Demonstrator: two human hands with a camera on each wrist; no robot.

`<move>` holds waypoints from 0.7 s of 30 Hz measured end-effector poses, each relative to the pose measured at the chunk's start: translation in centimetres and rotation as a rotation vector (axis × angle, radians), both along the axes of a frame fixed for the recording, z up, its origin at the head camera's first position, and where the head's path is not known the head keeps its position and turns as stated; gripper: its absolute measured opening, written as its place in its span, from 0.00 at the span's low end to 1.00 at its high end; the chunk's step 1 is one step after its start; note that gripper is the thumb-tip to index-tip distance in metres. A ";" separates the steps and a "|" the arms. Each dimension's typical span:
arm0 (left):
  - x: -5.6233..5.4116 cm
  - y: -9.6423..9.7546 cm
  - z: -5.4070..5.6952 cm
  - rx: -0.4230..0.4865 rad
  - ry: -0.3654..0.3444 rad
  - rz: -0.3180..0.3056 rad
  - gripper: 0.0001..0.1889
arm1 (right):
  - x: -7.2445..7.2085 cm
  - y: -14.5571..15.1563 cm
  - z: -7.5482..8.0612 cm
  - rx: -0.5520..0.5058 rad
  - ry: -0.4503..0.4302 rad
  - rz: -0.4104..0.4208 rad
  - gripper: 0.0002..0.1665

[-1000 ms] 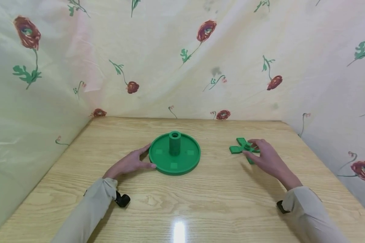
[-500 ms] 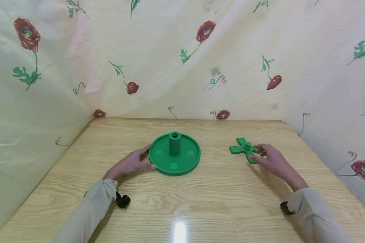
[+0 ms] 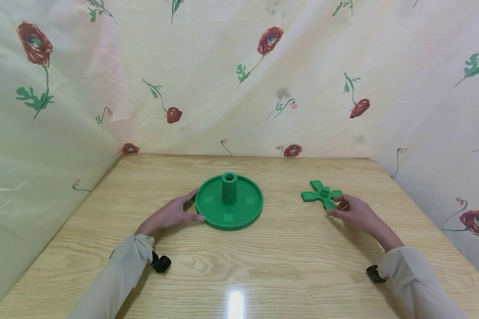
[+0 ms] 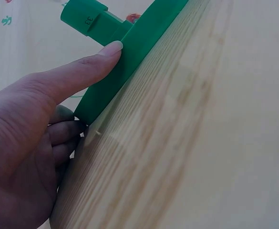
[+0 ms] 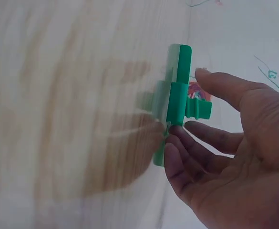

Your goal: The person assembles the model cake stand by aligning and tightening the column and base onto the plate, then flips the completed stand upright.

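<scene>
A green round tray-like base point(image 3: 215, 212) with a hollow upright post point(image 3: 229, 190) lies on the wooden table. My left hand point(image 3: 174, 215) rests at its left rim, thumb in front and index finger behind. In the left wrist view the thumb point(image 4: 94, 69) lies along the rim's side; the other fingers are bent beside it. To the right lies a flat green cross-shaped piece point(image 3: 325, 199) with a short peg. My right hand point(image 3: 357, 215) is at its right side, fingertips right at two arms. In the right wrist view, thumb and fingers stand apart around the piece point(image 5: 177, 102).
The wooden table point(image 3: 231, 261) reaches to a flower-patterned curtain point(image 3: 207, 79) at the back and both sides. Black wrist-worn devices point(image 3: 161, 263) show at the sleeve cuffs. A bright light reflection marks the table's front middle.
My right hand has drawn back from the peg of the cross-shaped piece toward its right and front arms. The piece, the round base and my left hand stay put.
</scene>
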State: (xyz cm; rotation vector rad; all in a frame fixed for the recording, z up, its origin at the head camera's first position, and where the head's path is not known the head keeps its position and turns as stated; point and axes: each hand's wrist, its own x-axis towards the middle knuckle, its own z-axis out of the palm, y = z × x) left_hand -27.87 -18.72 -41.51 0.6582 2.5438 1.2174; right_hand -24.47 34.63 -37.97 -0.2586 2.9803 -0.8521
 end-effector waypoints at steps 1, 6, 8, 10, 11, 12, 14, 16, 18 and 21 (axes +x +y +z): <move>0.0 0.0 0.0 -0.001 0.001 0.000 0.56 | 0.0 0.0 0.0 0.002 -0.006 -0.003 0.37; 0.0 0.0 -0.1 0.001 -0.001 0.005 0.56 | -0.3 -0.3 -0.1 0.011 -0.035 -0.022 0.38; 0.0 0.0 -0.1 0.001 -0.003 0.006 0.56 | -0.4 -0.4 -0.1 0.012 -0.046 -0.028 0.38; 0.0 0.0 -0.1 0.003 -0.001 0.004 0.56 | -0.5 -0.4 -0.2 0.016 -0.049 -0.030 0.39; -0.1 0.0 -0.1 0.003 0.001 0.002 0.56 | -0.5 -0.4 -0.2 0.018 -0.049 -0.031 0.39; -0.1 0.0 -0.1 0.004 0.004 0.000 0.56 | -0.6 -0.4 -0.2 0.021 -0.046 -0.032 0.38; -0.1 0.1 -0.1 0.006 0.010 -0.003 0.56 | -0.6 -0.4 -0.3 0.026 -0.038 -0.029 0.38; -0.1 0.1 -0.1 0.010 0.013 -0.004 0.56 | -0.7 -0.4 -0.4 0.031 -0.025 -0.028 0.36; -0.1 0.1 -0.1 0.013 0.013 -0.006 0.56 | -0.7 -0.4 -0.5 0.033 -0.008 -0.027 0.35; -0.2 0.0 -0.2 0.018 0.012 -0.008 0.56 | -0.7 -0.5 -0.7 0.039 0.018 -0.026 0.34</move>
